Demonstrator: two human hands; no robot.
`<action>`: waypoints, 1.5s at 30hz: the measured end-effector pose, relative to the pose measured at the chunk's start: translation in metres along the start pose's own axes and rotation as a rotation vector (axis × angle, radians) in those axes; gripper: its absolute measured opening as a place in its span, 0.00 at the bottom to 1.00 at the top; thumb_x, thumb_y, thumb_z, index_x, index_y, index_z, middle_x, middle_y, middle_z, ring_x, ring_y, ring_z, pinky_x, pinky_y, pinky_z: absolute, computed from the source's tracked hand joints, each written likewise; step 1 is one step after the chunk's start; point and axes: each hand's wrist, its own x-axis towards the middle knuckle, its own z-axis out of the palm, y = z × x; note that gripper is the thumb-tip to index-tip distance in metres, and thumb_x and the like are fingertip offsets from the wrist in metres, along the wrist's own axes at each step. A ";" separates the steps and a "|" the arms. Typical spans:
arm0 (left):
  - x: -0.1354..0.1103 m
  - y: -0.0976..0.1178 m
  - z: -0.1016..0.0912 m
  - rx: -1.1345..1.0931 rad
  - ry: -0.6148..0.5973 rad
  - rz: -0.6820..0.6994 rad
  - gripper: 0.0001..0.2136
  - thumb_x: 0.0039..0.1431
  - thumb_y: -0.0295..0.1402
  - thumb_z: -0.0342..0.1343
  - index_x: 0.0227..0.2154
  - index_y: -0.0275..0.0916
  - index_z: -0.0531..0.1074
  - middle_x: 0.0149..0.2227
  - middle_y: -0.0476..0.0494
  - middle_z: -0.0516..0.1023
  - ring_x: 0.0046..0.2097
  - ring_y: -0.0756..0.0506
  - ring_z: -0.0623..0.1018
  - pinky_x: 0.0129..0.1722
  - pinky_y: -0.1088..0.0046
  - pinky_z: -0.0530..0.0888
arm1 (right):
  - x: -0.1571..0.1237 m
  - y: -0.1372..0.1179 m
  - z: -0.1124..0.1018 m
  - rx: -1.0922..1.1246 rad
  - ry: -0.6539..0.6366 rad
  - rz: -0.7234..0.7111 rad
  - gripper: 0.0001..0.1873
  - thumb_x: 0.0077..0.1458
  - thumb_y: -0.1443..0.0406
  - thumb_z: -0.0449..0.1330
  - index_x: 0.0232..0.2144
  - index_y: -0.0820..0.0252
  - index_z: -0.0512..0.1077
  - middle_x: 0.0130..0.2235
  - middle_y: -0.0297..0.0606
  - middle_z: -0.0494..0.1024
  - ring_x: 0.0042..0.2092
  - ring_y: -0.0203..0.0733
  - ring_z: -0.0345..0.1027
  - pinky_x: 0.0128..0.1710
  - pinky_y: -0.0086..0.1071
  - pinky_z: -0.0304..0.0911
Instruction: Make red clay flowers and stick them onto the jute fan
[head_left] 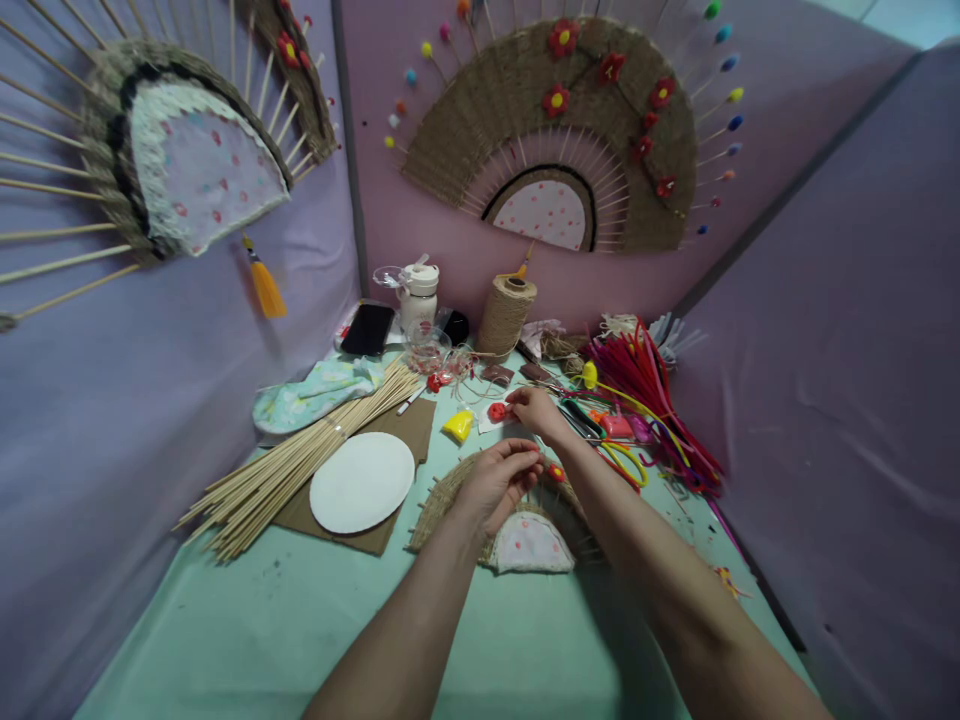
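Observation:
My right hand (534, 412) reaches across my left forearm's line to a lump of red clay (497, 411) on a small white sheet. Its fingertips are pinched together at the lump's right edge. Nearer to me, my left hand (501, 482) hovers over a small woven twine fan (442, 500), thumb and forefinger pressed together; whatever they hold is too small to make out. The fan has a white, red-spotted half-round centre (532, 545). A red flower with a yellow middle (556, 472) sits on its band, partly behind my right forearm.
Left lie a bundle of thin sticks (300, 450), a white oval disc (362, 482) and cardboard (375, 540). Yellow clay (458, 426) is beside the red. Behind stand a twine spool (507, 315) and white bottle (418, 295). Pipe cleaners (645, 400) and scissors (583, 418) lie right.

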 end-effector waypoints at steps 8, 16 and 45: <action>0.000 0.000 0.000 -0.032 -0.016 0.018 0.13 0.43 0.27 0.67 0.34 0.31 0.77 0.28 0.45 0.76 0.29 0.54 0.73 0.29 0.81 0.67 | -0.010 0.004 0.002 -0.002 0.117 -0.100 0.15 0.51 0.78 0.52 0.39 0.61 0.70 0.35 0.37 0.81 0.30 0.34 0.76 0.34 0.27 0.70; 0.004 -0.003 -0.001 -0.056 -0.039 0.050 0.17 0.42 0.39 0.71 0.27 0.31 0.73 0.23 0.51 0.68 0.23 0.58 0.65 0.23 0.84 0.62 | -0.036 0.000 0.003 -0.027 0.172 -0.206 0.18 0.52 0.77 0.51 0.43 0.58 0.69 0.43 0.38 0.80 0.34 0.35 0.75 0.41 0.33 0.70; 0.002 0.008 0.002 -0.354 -0.094 -0.003 0.24 0.67 0.45 0.41 0.48 0.31 0.74 0.48 0.33 0.78 0.50 0.44 0.77 0.51 0.70 0.72 | -0.167 -0.009 -0.011 -0.305 0.287 -0.719 0.30 0.64 0.55 0.47 0.66 0.56 0.52 0.65 0.46 0.61 0.67 0.52 0.50 0.64 0.54 0.49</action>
